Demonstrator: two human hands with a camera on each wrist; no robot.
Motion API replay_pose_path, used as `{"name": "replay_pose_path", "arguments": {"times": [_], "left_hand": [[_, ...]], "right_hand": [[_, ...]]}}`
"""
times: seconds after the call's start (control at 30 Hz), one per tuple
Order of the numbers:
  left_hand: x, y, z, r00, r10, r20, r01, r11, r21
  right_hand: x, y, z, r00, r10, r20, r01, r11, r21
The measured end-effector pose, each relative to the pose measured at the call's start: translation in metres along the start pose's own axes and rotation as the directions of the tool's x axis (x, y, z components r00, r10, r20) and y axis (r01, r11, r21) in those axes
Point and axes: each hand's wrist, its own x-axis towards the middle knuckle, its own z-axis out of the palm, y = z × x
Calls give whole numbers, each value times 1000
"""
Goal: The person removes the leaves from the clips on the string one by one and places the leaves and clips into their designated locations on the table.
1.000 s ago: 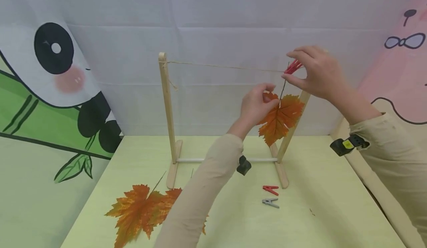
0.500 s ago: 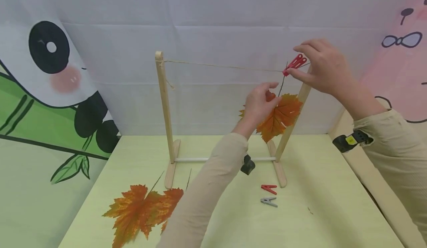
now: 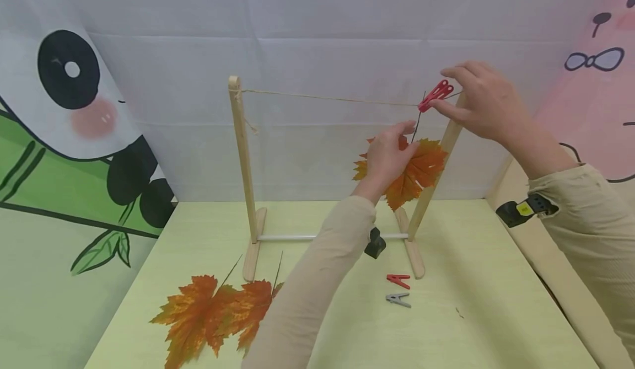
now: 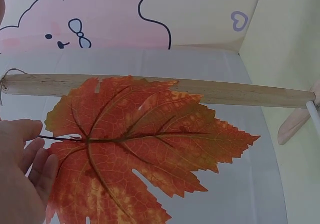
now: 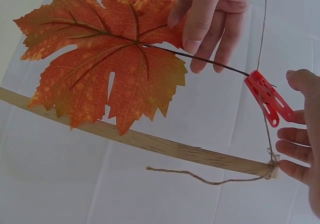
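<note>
A red clothespin [image 3: 435,95] grips the twine [image 3: 322,98] and the thin stem of an orange maple-like leaf [image 3: 416,173], which hangs below it. My right hand [image 3: 488,101] is beside the clothespin's handles. In the right wrist view, its thumb and fingers stand apart around the clothespin [image 5: 267,97], with the thumb clear of it; whether a fingertip touches is hard to tell. My left hand [image 3: 387,154] lies by the top of the leaf, next to the stem. Its fingers look relaxed and apart in the right wrist view, not pinching the stem.
The twine runs between two wooden posts [image 3: 243,159] joined by a white rod [image 3: 285,238]. More orange leaves [image 3: 198,314] lie at the front left of the table [image 3: 476,247]. A red clothespin [image 3: 398,281] and a grey clothespin [image 3: 398,299] lie right of centre.
My right hand has loosened from the clothespin and drawn back to the right, leaving its handles in sight. The clothespin stays on the twine with the leaf. My left hand has barely moved.
</note>
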Motion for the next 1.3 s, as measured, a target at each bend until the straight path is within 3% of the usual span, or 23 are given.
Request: {"name": "replay_pose_path", "arguments": {"times": [0.33,0.57,1.07,1.3], "left_hand": [[-3,-3,6,1000,8,-19,-8,999,-38],[-6,-5,10,999,19,-36,-21,997,-77],[-9,-10,7,998,34,-58,-35,999,-23],[-11,-14,5,994,68,-87,-71,997,-25]], "right_hand": [[0,-1,1,998,36,44,-36,999,5],[-2,-2,3,1000,0,10,0,1000,6],[1,-4,1,999,23,44,-23,1000,3],[1,0,2,1000,-20,-4,20,998,56]]}}
